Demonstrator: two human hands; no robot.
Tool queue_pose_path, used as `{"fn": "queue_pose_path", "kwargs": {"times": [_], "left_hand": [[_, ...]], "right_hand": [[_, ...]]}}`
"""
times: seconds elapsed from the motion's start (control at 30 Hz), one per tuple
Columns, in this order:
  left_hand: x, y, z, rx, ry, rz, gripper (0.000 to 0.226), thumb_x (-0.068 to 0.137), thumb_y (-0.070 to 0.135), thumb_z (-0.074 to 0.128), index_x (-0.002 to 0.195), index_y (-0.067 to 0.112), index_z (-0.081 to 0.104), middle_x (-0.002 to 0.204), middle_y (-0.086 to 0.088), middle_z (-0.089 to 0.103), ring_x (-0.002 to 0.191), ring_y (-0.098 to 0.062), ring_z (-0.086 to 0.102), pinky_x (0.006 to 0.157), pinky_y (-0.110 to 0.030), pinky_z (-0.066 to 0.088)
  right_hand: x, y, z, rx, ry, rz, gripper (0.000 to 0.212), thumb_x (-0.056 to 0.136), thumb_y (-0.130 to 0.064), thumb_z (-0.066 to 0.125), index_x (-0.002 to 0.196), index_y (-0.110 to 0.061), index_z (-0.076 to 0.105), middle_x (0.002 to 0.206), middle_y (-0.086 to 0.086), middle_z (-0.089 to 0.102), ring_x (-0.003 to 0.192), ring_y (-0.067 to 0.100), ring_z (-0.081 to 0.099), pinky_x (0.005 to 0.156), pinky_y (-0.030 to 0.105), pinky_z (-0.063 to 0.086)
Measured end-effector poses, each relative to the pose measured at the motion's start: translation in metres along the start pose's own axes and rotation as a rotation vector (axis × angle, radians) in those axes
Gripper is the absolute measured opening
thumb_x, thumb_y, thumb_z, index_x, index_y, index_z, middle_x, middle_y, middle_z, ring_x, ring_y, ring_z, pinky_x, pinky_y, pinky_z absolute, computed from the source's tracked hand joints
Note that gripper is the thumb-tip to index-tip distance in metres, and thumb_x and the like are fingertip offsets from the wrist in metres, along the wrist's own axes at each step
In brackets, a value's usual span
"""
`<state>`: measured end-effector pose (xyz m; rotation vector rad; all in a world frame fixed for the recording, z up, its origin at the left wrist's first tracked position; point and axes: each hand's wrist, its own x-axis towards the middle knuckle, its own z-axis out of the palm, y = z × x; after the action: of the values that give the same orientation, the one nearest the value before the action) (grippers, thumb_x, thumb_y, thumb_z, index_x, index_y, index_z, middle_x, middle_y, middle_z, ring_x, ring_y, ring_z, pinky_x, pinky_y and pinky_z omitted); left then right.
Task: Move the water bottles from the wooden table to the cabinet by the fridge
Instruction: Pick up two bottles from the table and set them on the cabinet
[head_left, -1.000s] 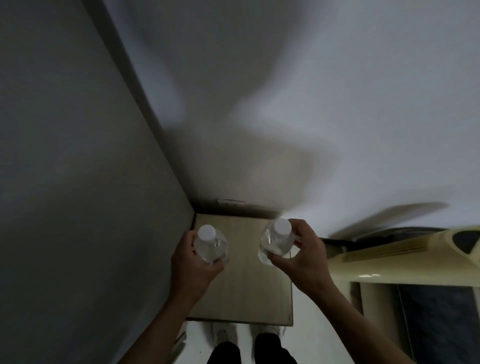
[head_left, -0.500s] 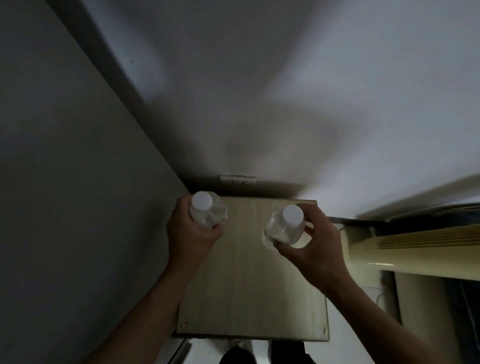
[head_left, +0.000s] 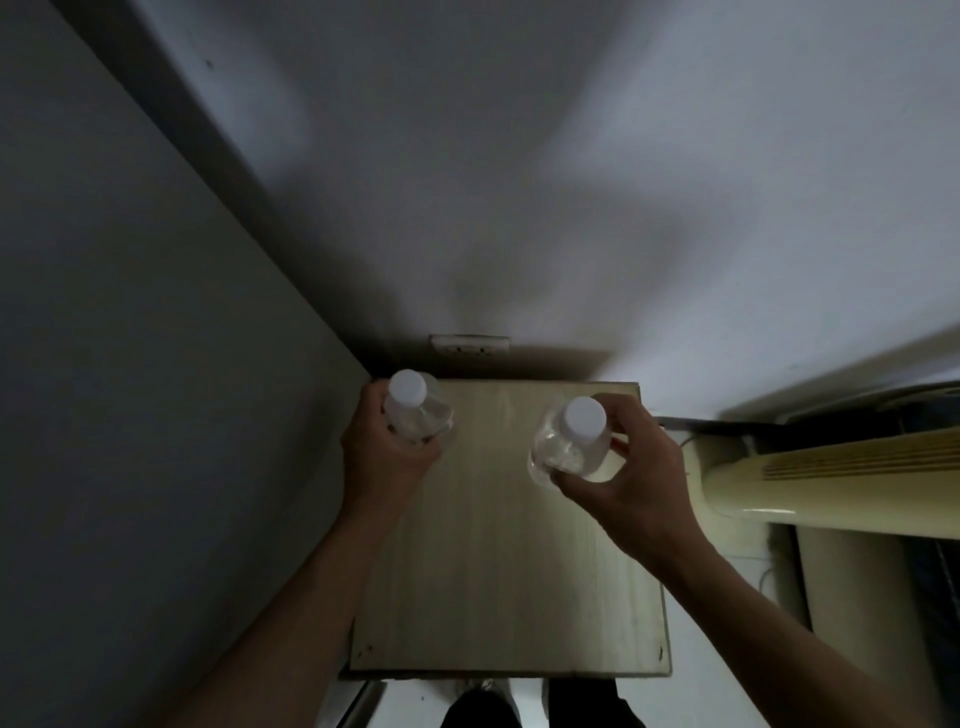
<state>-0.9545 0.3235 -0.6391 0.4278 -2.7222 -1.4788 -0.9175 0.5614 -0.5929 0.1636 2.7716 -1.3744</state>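
Observation:
I look straight down on a pale wooden cabinet top (head_left: 509, 582). My left hand (head_left: 384, 462) grips a clear water bottle with a white cap (head_left: 413, 410) over the cabinet's far left corner, next to the grey fridge side (head_left: 130, 415). My right hand (head_left: 639, 488) grips a second clear bottle with a white cap (head_left: 571, 441) over the far right part of the top. Both bottles are upright. Whether their bases touch the wood is hidden by the bottles themselves.
A white wall (head_left: 519, 182) rises behind the cabinet, with a wall socket (head_left: 470, 344) just above its back edge. A cream tower fan (head_left: 831, 483) leans at the right. My shoes (head_left: 498, 691) show below the cabinet's front edge.
I have come closer to the cabinet, so its top fills more of the view. Both hands have carried the bottles forward toward the back edge, the left one to the far left corner.

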Motion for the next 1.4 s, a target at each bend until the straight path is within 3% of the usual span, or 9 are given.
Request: {"fn": "queue_pose_path", "kwargs": {"times": [0.1, 0.2, 0.33, 0.43, 0.67, 0.8, 0.93, 1.27, 1.4], "left_hand": [[0.003, 0.002, -0.005, -0.045, -0.081, -0.028, 0.066, 0.066, 0.01, 0.09, 0.121, 0.016, 0.054, 0.116, 0.001, 0.065, 0.102, -0.015, 0.061, 0.077, -0.019, 0.048], [0.009, 0.006, -0.008, -0.083, -0.149, -0.042, 0.065, 0.068, 0.011, 0.089, 0.116, 0.029, 0.05, 0.106, 0.019, 0.059, 0.095, -0.001, 0.058, 0.075, -0.013, 0.043], [0.017, 0.003, -0.012, -0.078, -0.186, -0.056, 0.069, 0.07, 0.003, 0.087, 0.116, 0.037, 0.047, 0.106, 0.026, 0.054, 0.103, -0.005, 0.057, 0.08, -0.012, 0.042], [0.016, 0.003, -0.012, -0.102, -0.174, -0.087, 0.067, 0.071, 0.005, 0.086, 0.116, 0.037, 0.048, 0.106, 0.03, 0.053, 0.096, 0.009, 0.055, 0.077, -0.007, 0.041], [0.008, -0.007, -0.01, -0.14, -0.12, -0.184, 0.068, 0.075, 0.0, 0.081, 0.132, 0.022, 0.05, 0.126, 0.009, 0.056, 0.117, -0.01, 0.053, 0.072, -0.002, 0.041], [0.005, -0.009, -0.009, -0.154, -0.107, -0.213, 0.07, 0.075, -0.001, 0.08, 0.134, 0.021, 0.05, 0.13, 0.005, 0.057, 0.117, -0.011, 0.054, 0.066, 0.004, 0.042], [0.0, -0.006, -0.012, -0.166, -0.089, -0.225, 0.064, 0.075, 0.001, 0.081, 0.129, 0.022, 0.051, 0.126, 0.008, 0.058, 0.113, -0.009, 0.055, 0.068, -0.001, 0.044], [-0.018, -0.009, -0.032, -0.142, -0.09, -0.302, 0.056, 0.079, 0.007, 0.076, 0.127, 0.027, 0.055, 0.126, 0.009, 0.063, 0.112, -0.011, 0.062, 0.089, -0.038, 0.057], [-0.016, 0.021, -0.045, -0.101, -0.036, -0.217, 0.041, 0.087, 0.005, 0.068, 0.102, 0.042, 0.057, 0.11, 0.014, 0.066, 0.104, -0.009, 0.064, 0.079, -0.022, 0.051]], "right_hand": [[0.004, 0.001, 0.002, -0.016, 0.001, 0.0, 0.068, 0.062, -0.025, 0.092, 0.113, -0.035, 0.049, 0.109, -0.016, 0.058, 0.099, 0.001, 0.057, 0.081, 0.009, 0.042], [0.01, 0.003, 0.007, -0.019, 0.0, 0.008, 0.069, 0.062, -0.024, 0.092, 0.115, -0.034, 0.049, 0.111, -0.015, 0.057, 0.1, 0.004, 0.057, 0.082, 0.01, 0.042], [0.02, 0.003, 0.016, -0.005, -0.026, 0.021, 0.068, 0.063, -0.02, 0.092, 0.114, -0.033, 0.049, 0.111, -0.016, 0.055, 0.1, 0.004, 0.055, 0.08, 0.007, 0.039], [0.029, 0.001, 0.024, -0.004, -0.063, 0.013, 0.066, 0.064, -0.018, 0.091, 0.115, -0.032, 0.051, 0.111, -0.015, 0.055, 0.099, 0.001, 0.055, 0.079, 0.007, 0.04], [0.045, -0.001, 0.043, 0.011, -0.112, -0.001, 0.063, 0.066, -0.012, 0.089, 0.12, -0.019, 0.056, 0.116, -0.009, 0.058, 0.103, 0.006, 0.054, 0.083, 0.008, 0.04], [0.051, -0.003, 0.05, 0.011, -0.113, -0.004, 0.062, 0.067, -0.014, 0.088, 0.12, -0.021, 0.056, 0.117, -0.007, 0.059, 0.102, 0.006, 0.055, 0.085, 0.012, 0.042], [0.053, -0.005, 0.058, 0.009, -0.103, 0.01, 0.063, 0.068, -0.017, 0.089, 0.121, -0.02, 0.055, 0.119, -0.004, 0.06, 0.104, 0.009, 0.056, 0.088, 0.02, 0.047], [0.046, -0.016, 0.043, -0.064, -0.156, 0.057, 0.075, 0.067, -0.026, 0.089, 0.131, -0.021, 0.05, 0.131, -0.001, 0.055, 0.113, 0.011, 0.052, 0.095, 0.031, 0.048], [0.045, -0.033, 0.014, -0.105, -0.214, 0.057, 0.082, 0.067, -0.032, 0.089, 0.136, -0.026, 0.045, 0.139, -0.001, 0.049, 0.12, 0.013, 0.048, 0.099, 0.031, 0.044]]}}
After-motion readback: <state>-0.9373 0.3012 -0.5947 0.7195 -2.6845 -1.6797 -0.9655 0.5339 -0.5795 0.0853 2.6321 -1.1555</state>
